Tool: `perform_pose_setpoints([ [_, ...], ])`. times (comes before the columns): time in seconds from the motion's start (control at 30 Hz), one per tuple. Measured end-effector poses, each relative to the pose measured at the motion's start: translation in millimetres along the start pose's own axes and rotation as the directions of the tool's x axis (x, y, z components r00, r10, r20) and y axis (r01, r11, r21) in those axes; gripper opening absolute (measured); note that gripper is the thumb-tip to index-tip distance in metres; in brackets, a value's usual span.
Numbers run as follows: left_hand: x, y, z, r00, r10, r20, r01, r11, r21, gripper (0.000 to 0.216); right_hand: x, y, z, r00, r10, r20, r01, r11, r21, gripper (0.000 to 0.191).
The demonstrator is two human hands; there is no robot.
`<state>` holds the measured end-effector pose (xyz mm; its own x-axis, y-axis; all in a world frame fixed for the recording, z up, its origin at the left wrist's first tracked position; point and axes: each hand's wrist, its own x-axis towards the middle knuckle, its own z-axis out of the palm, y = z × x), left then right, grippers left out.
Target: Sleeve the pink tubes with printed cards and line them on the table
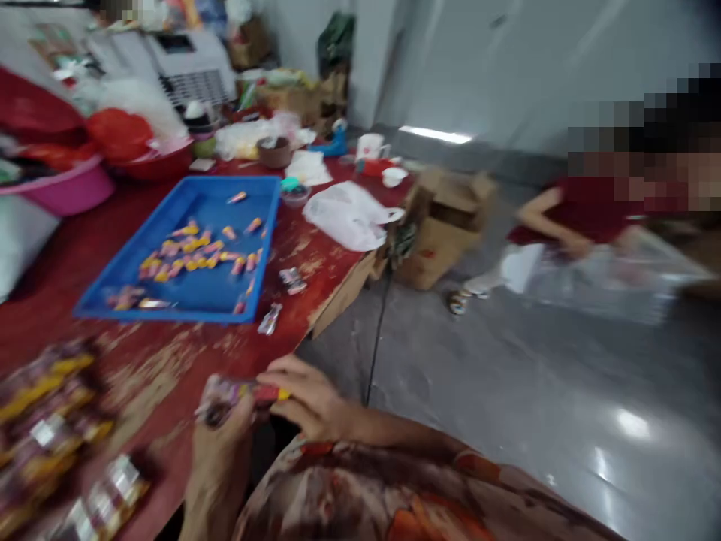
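My left hand [222, 443] is closed around a small clear packet [215, 394] with dark and purplish contents, at the table's front edge. Between the fingers of my right hand [312, 398] is a small pink tube with a yellow end [273, 393], its other end against the packet. Blur hides their exact contact. Beyond the hands, a blue tray [217, 203] holds several similar pink-and-yellow tubes [194, 259]. Two silvery wrappers [293, 280] lie right of the tray. Rows of filled packets [50, 428] with yellow ends lie to my left, blurred.
A white plastic bag [352, 214] lies near the red table's [304, 255] right edge, with a mug [370, 146] behind it. Pink and red basins [73, 188] stand at left. An open cardboard box [436, 252] is on the floor. A person [591, 210] sits at right beside clear plastic.
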<state>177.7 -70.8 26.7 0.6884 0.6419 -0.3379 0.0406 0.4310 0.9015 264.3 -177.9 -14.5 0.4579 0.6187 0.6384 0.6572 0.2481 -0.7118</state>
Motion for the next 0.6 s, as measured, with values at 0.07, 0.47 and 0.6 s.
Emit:
perform_pose_setpoints([
  [0.07,-1.9,-3.5,-5.3,0.998,-0.061,0.025,0.064,0.992,-0.113,0.040,-0.3,-5.4,-4.8,0.996,0.084,-0.006,-0.084,0.996,0.010,0.042],
  [0.47,-9.8,-13.5,-22.9,0.954,-0.218,0.205,0.262,0.940,-0.218,0.041,7.2,-7.1,-1.7,0.985,0.160,0.070,-0.156,0.986,-0.055,0.055],
  [0.6,-8.0,-11.7,-28.9,0.949,-0.201,0.243,0.252,0.947,-0.199,0.038,5.5,-9.0,-3.4,0.990,0.114,0.077,-0.121,0.988,0.094,0.030],
])
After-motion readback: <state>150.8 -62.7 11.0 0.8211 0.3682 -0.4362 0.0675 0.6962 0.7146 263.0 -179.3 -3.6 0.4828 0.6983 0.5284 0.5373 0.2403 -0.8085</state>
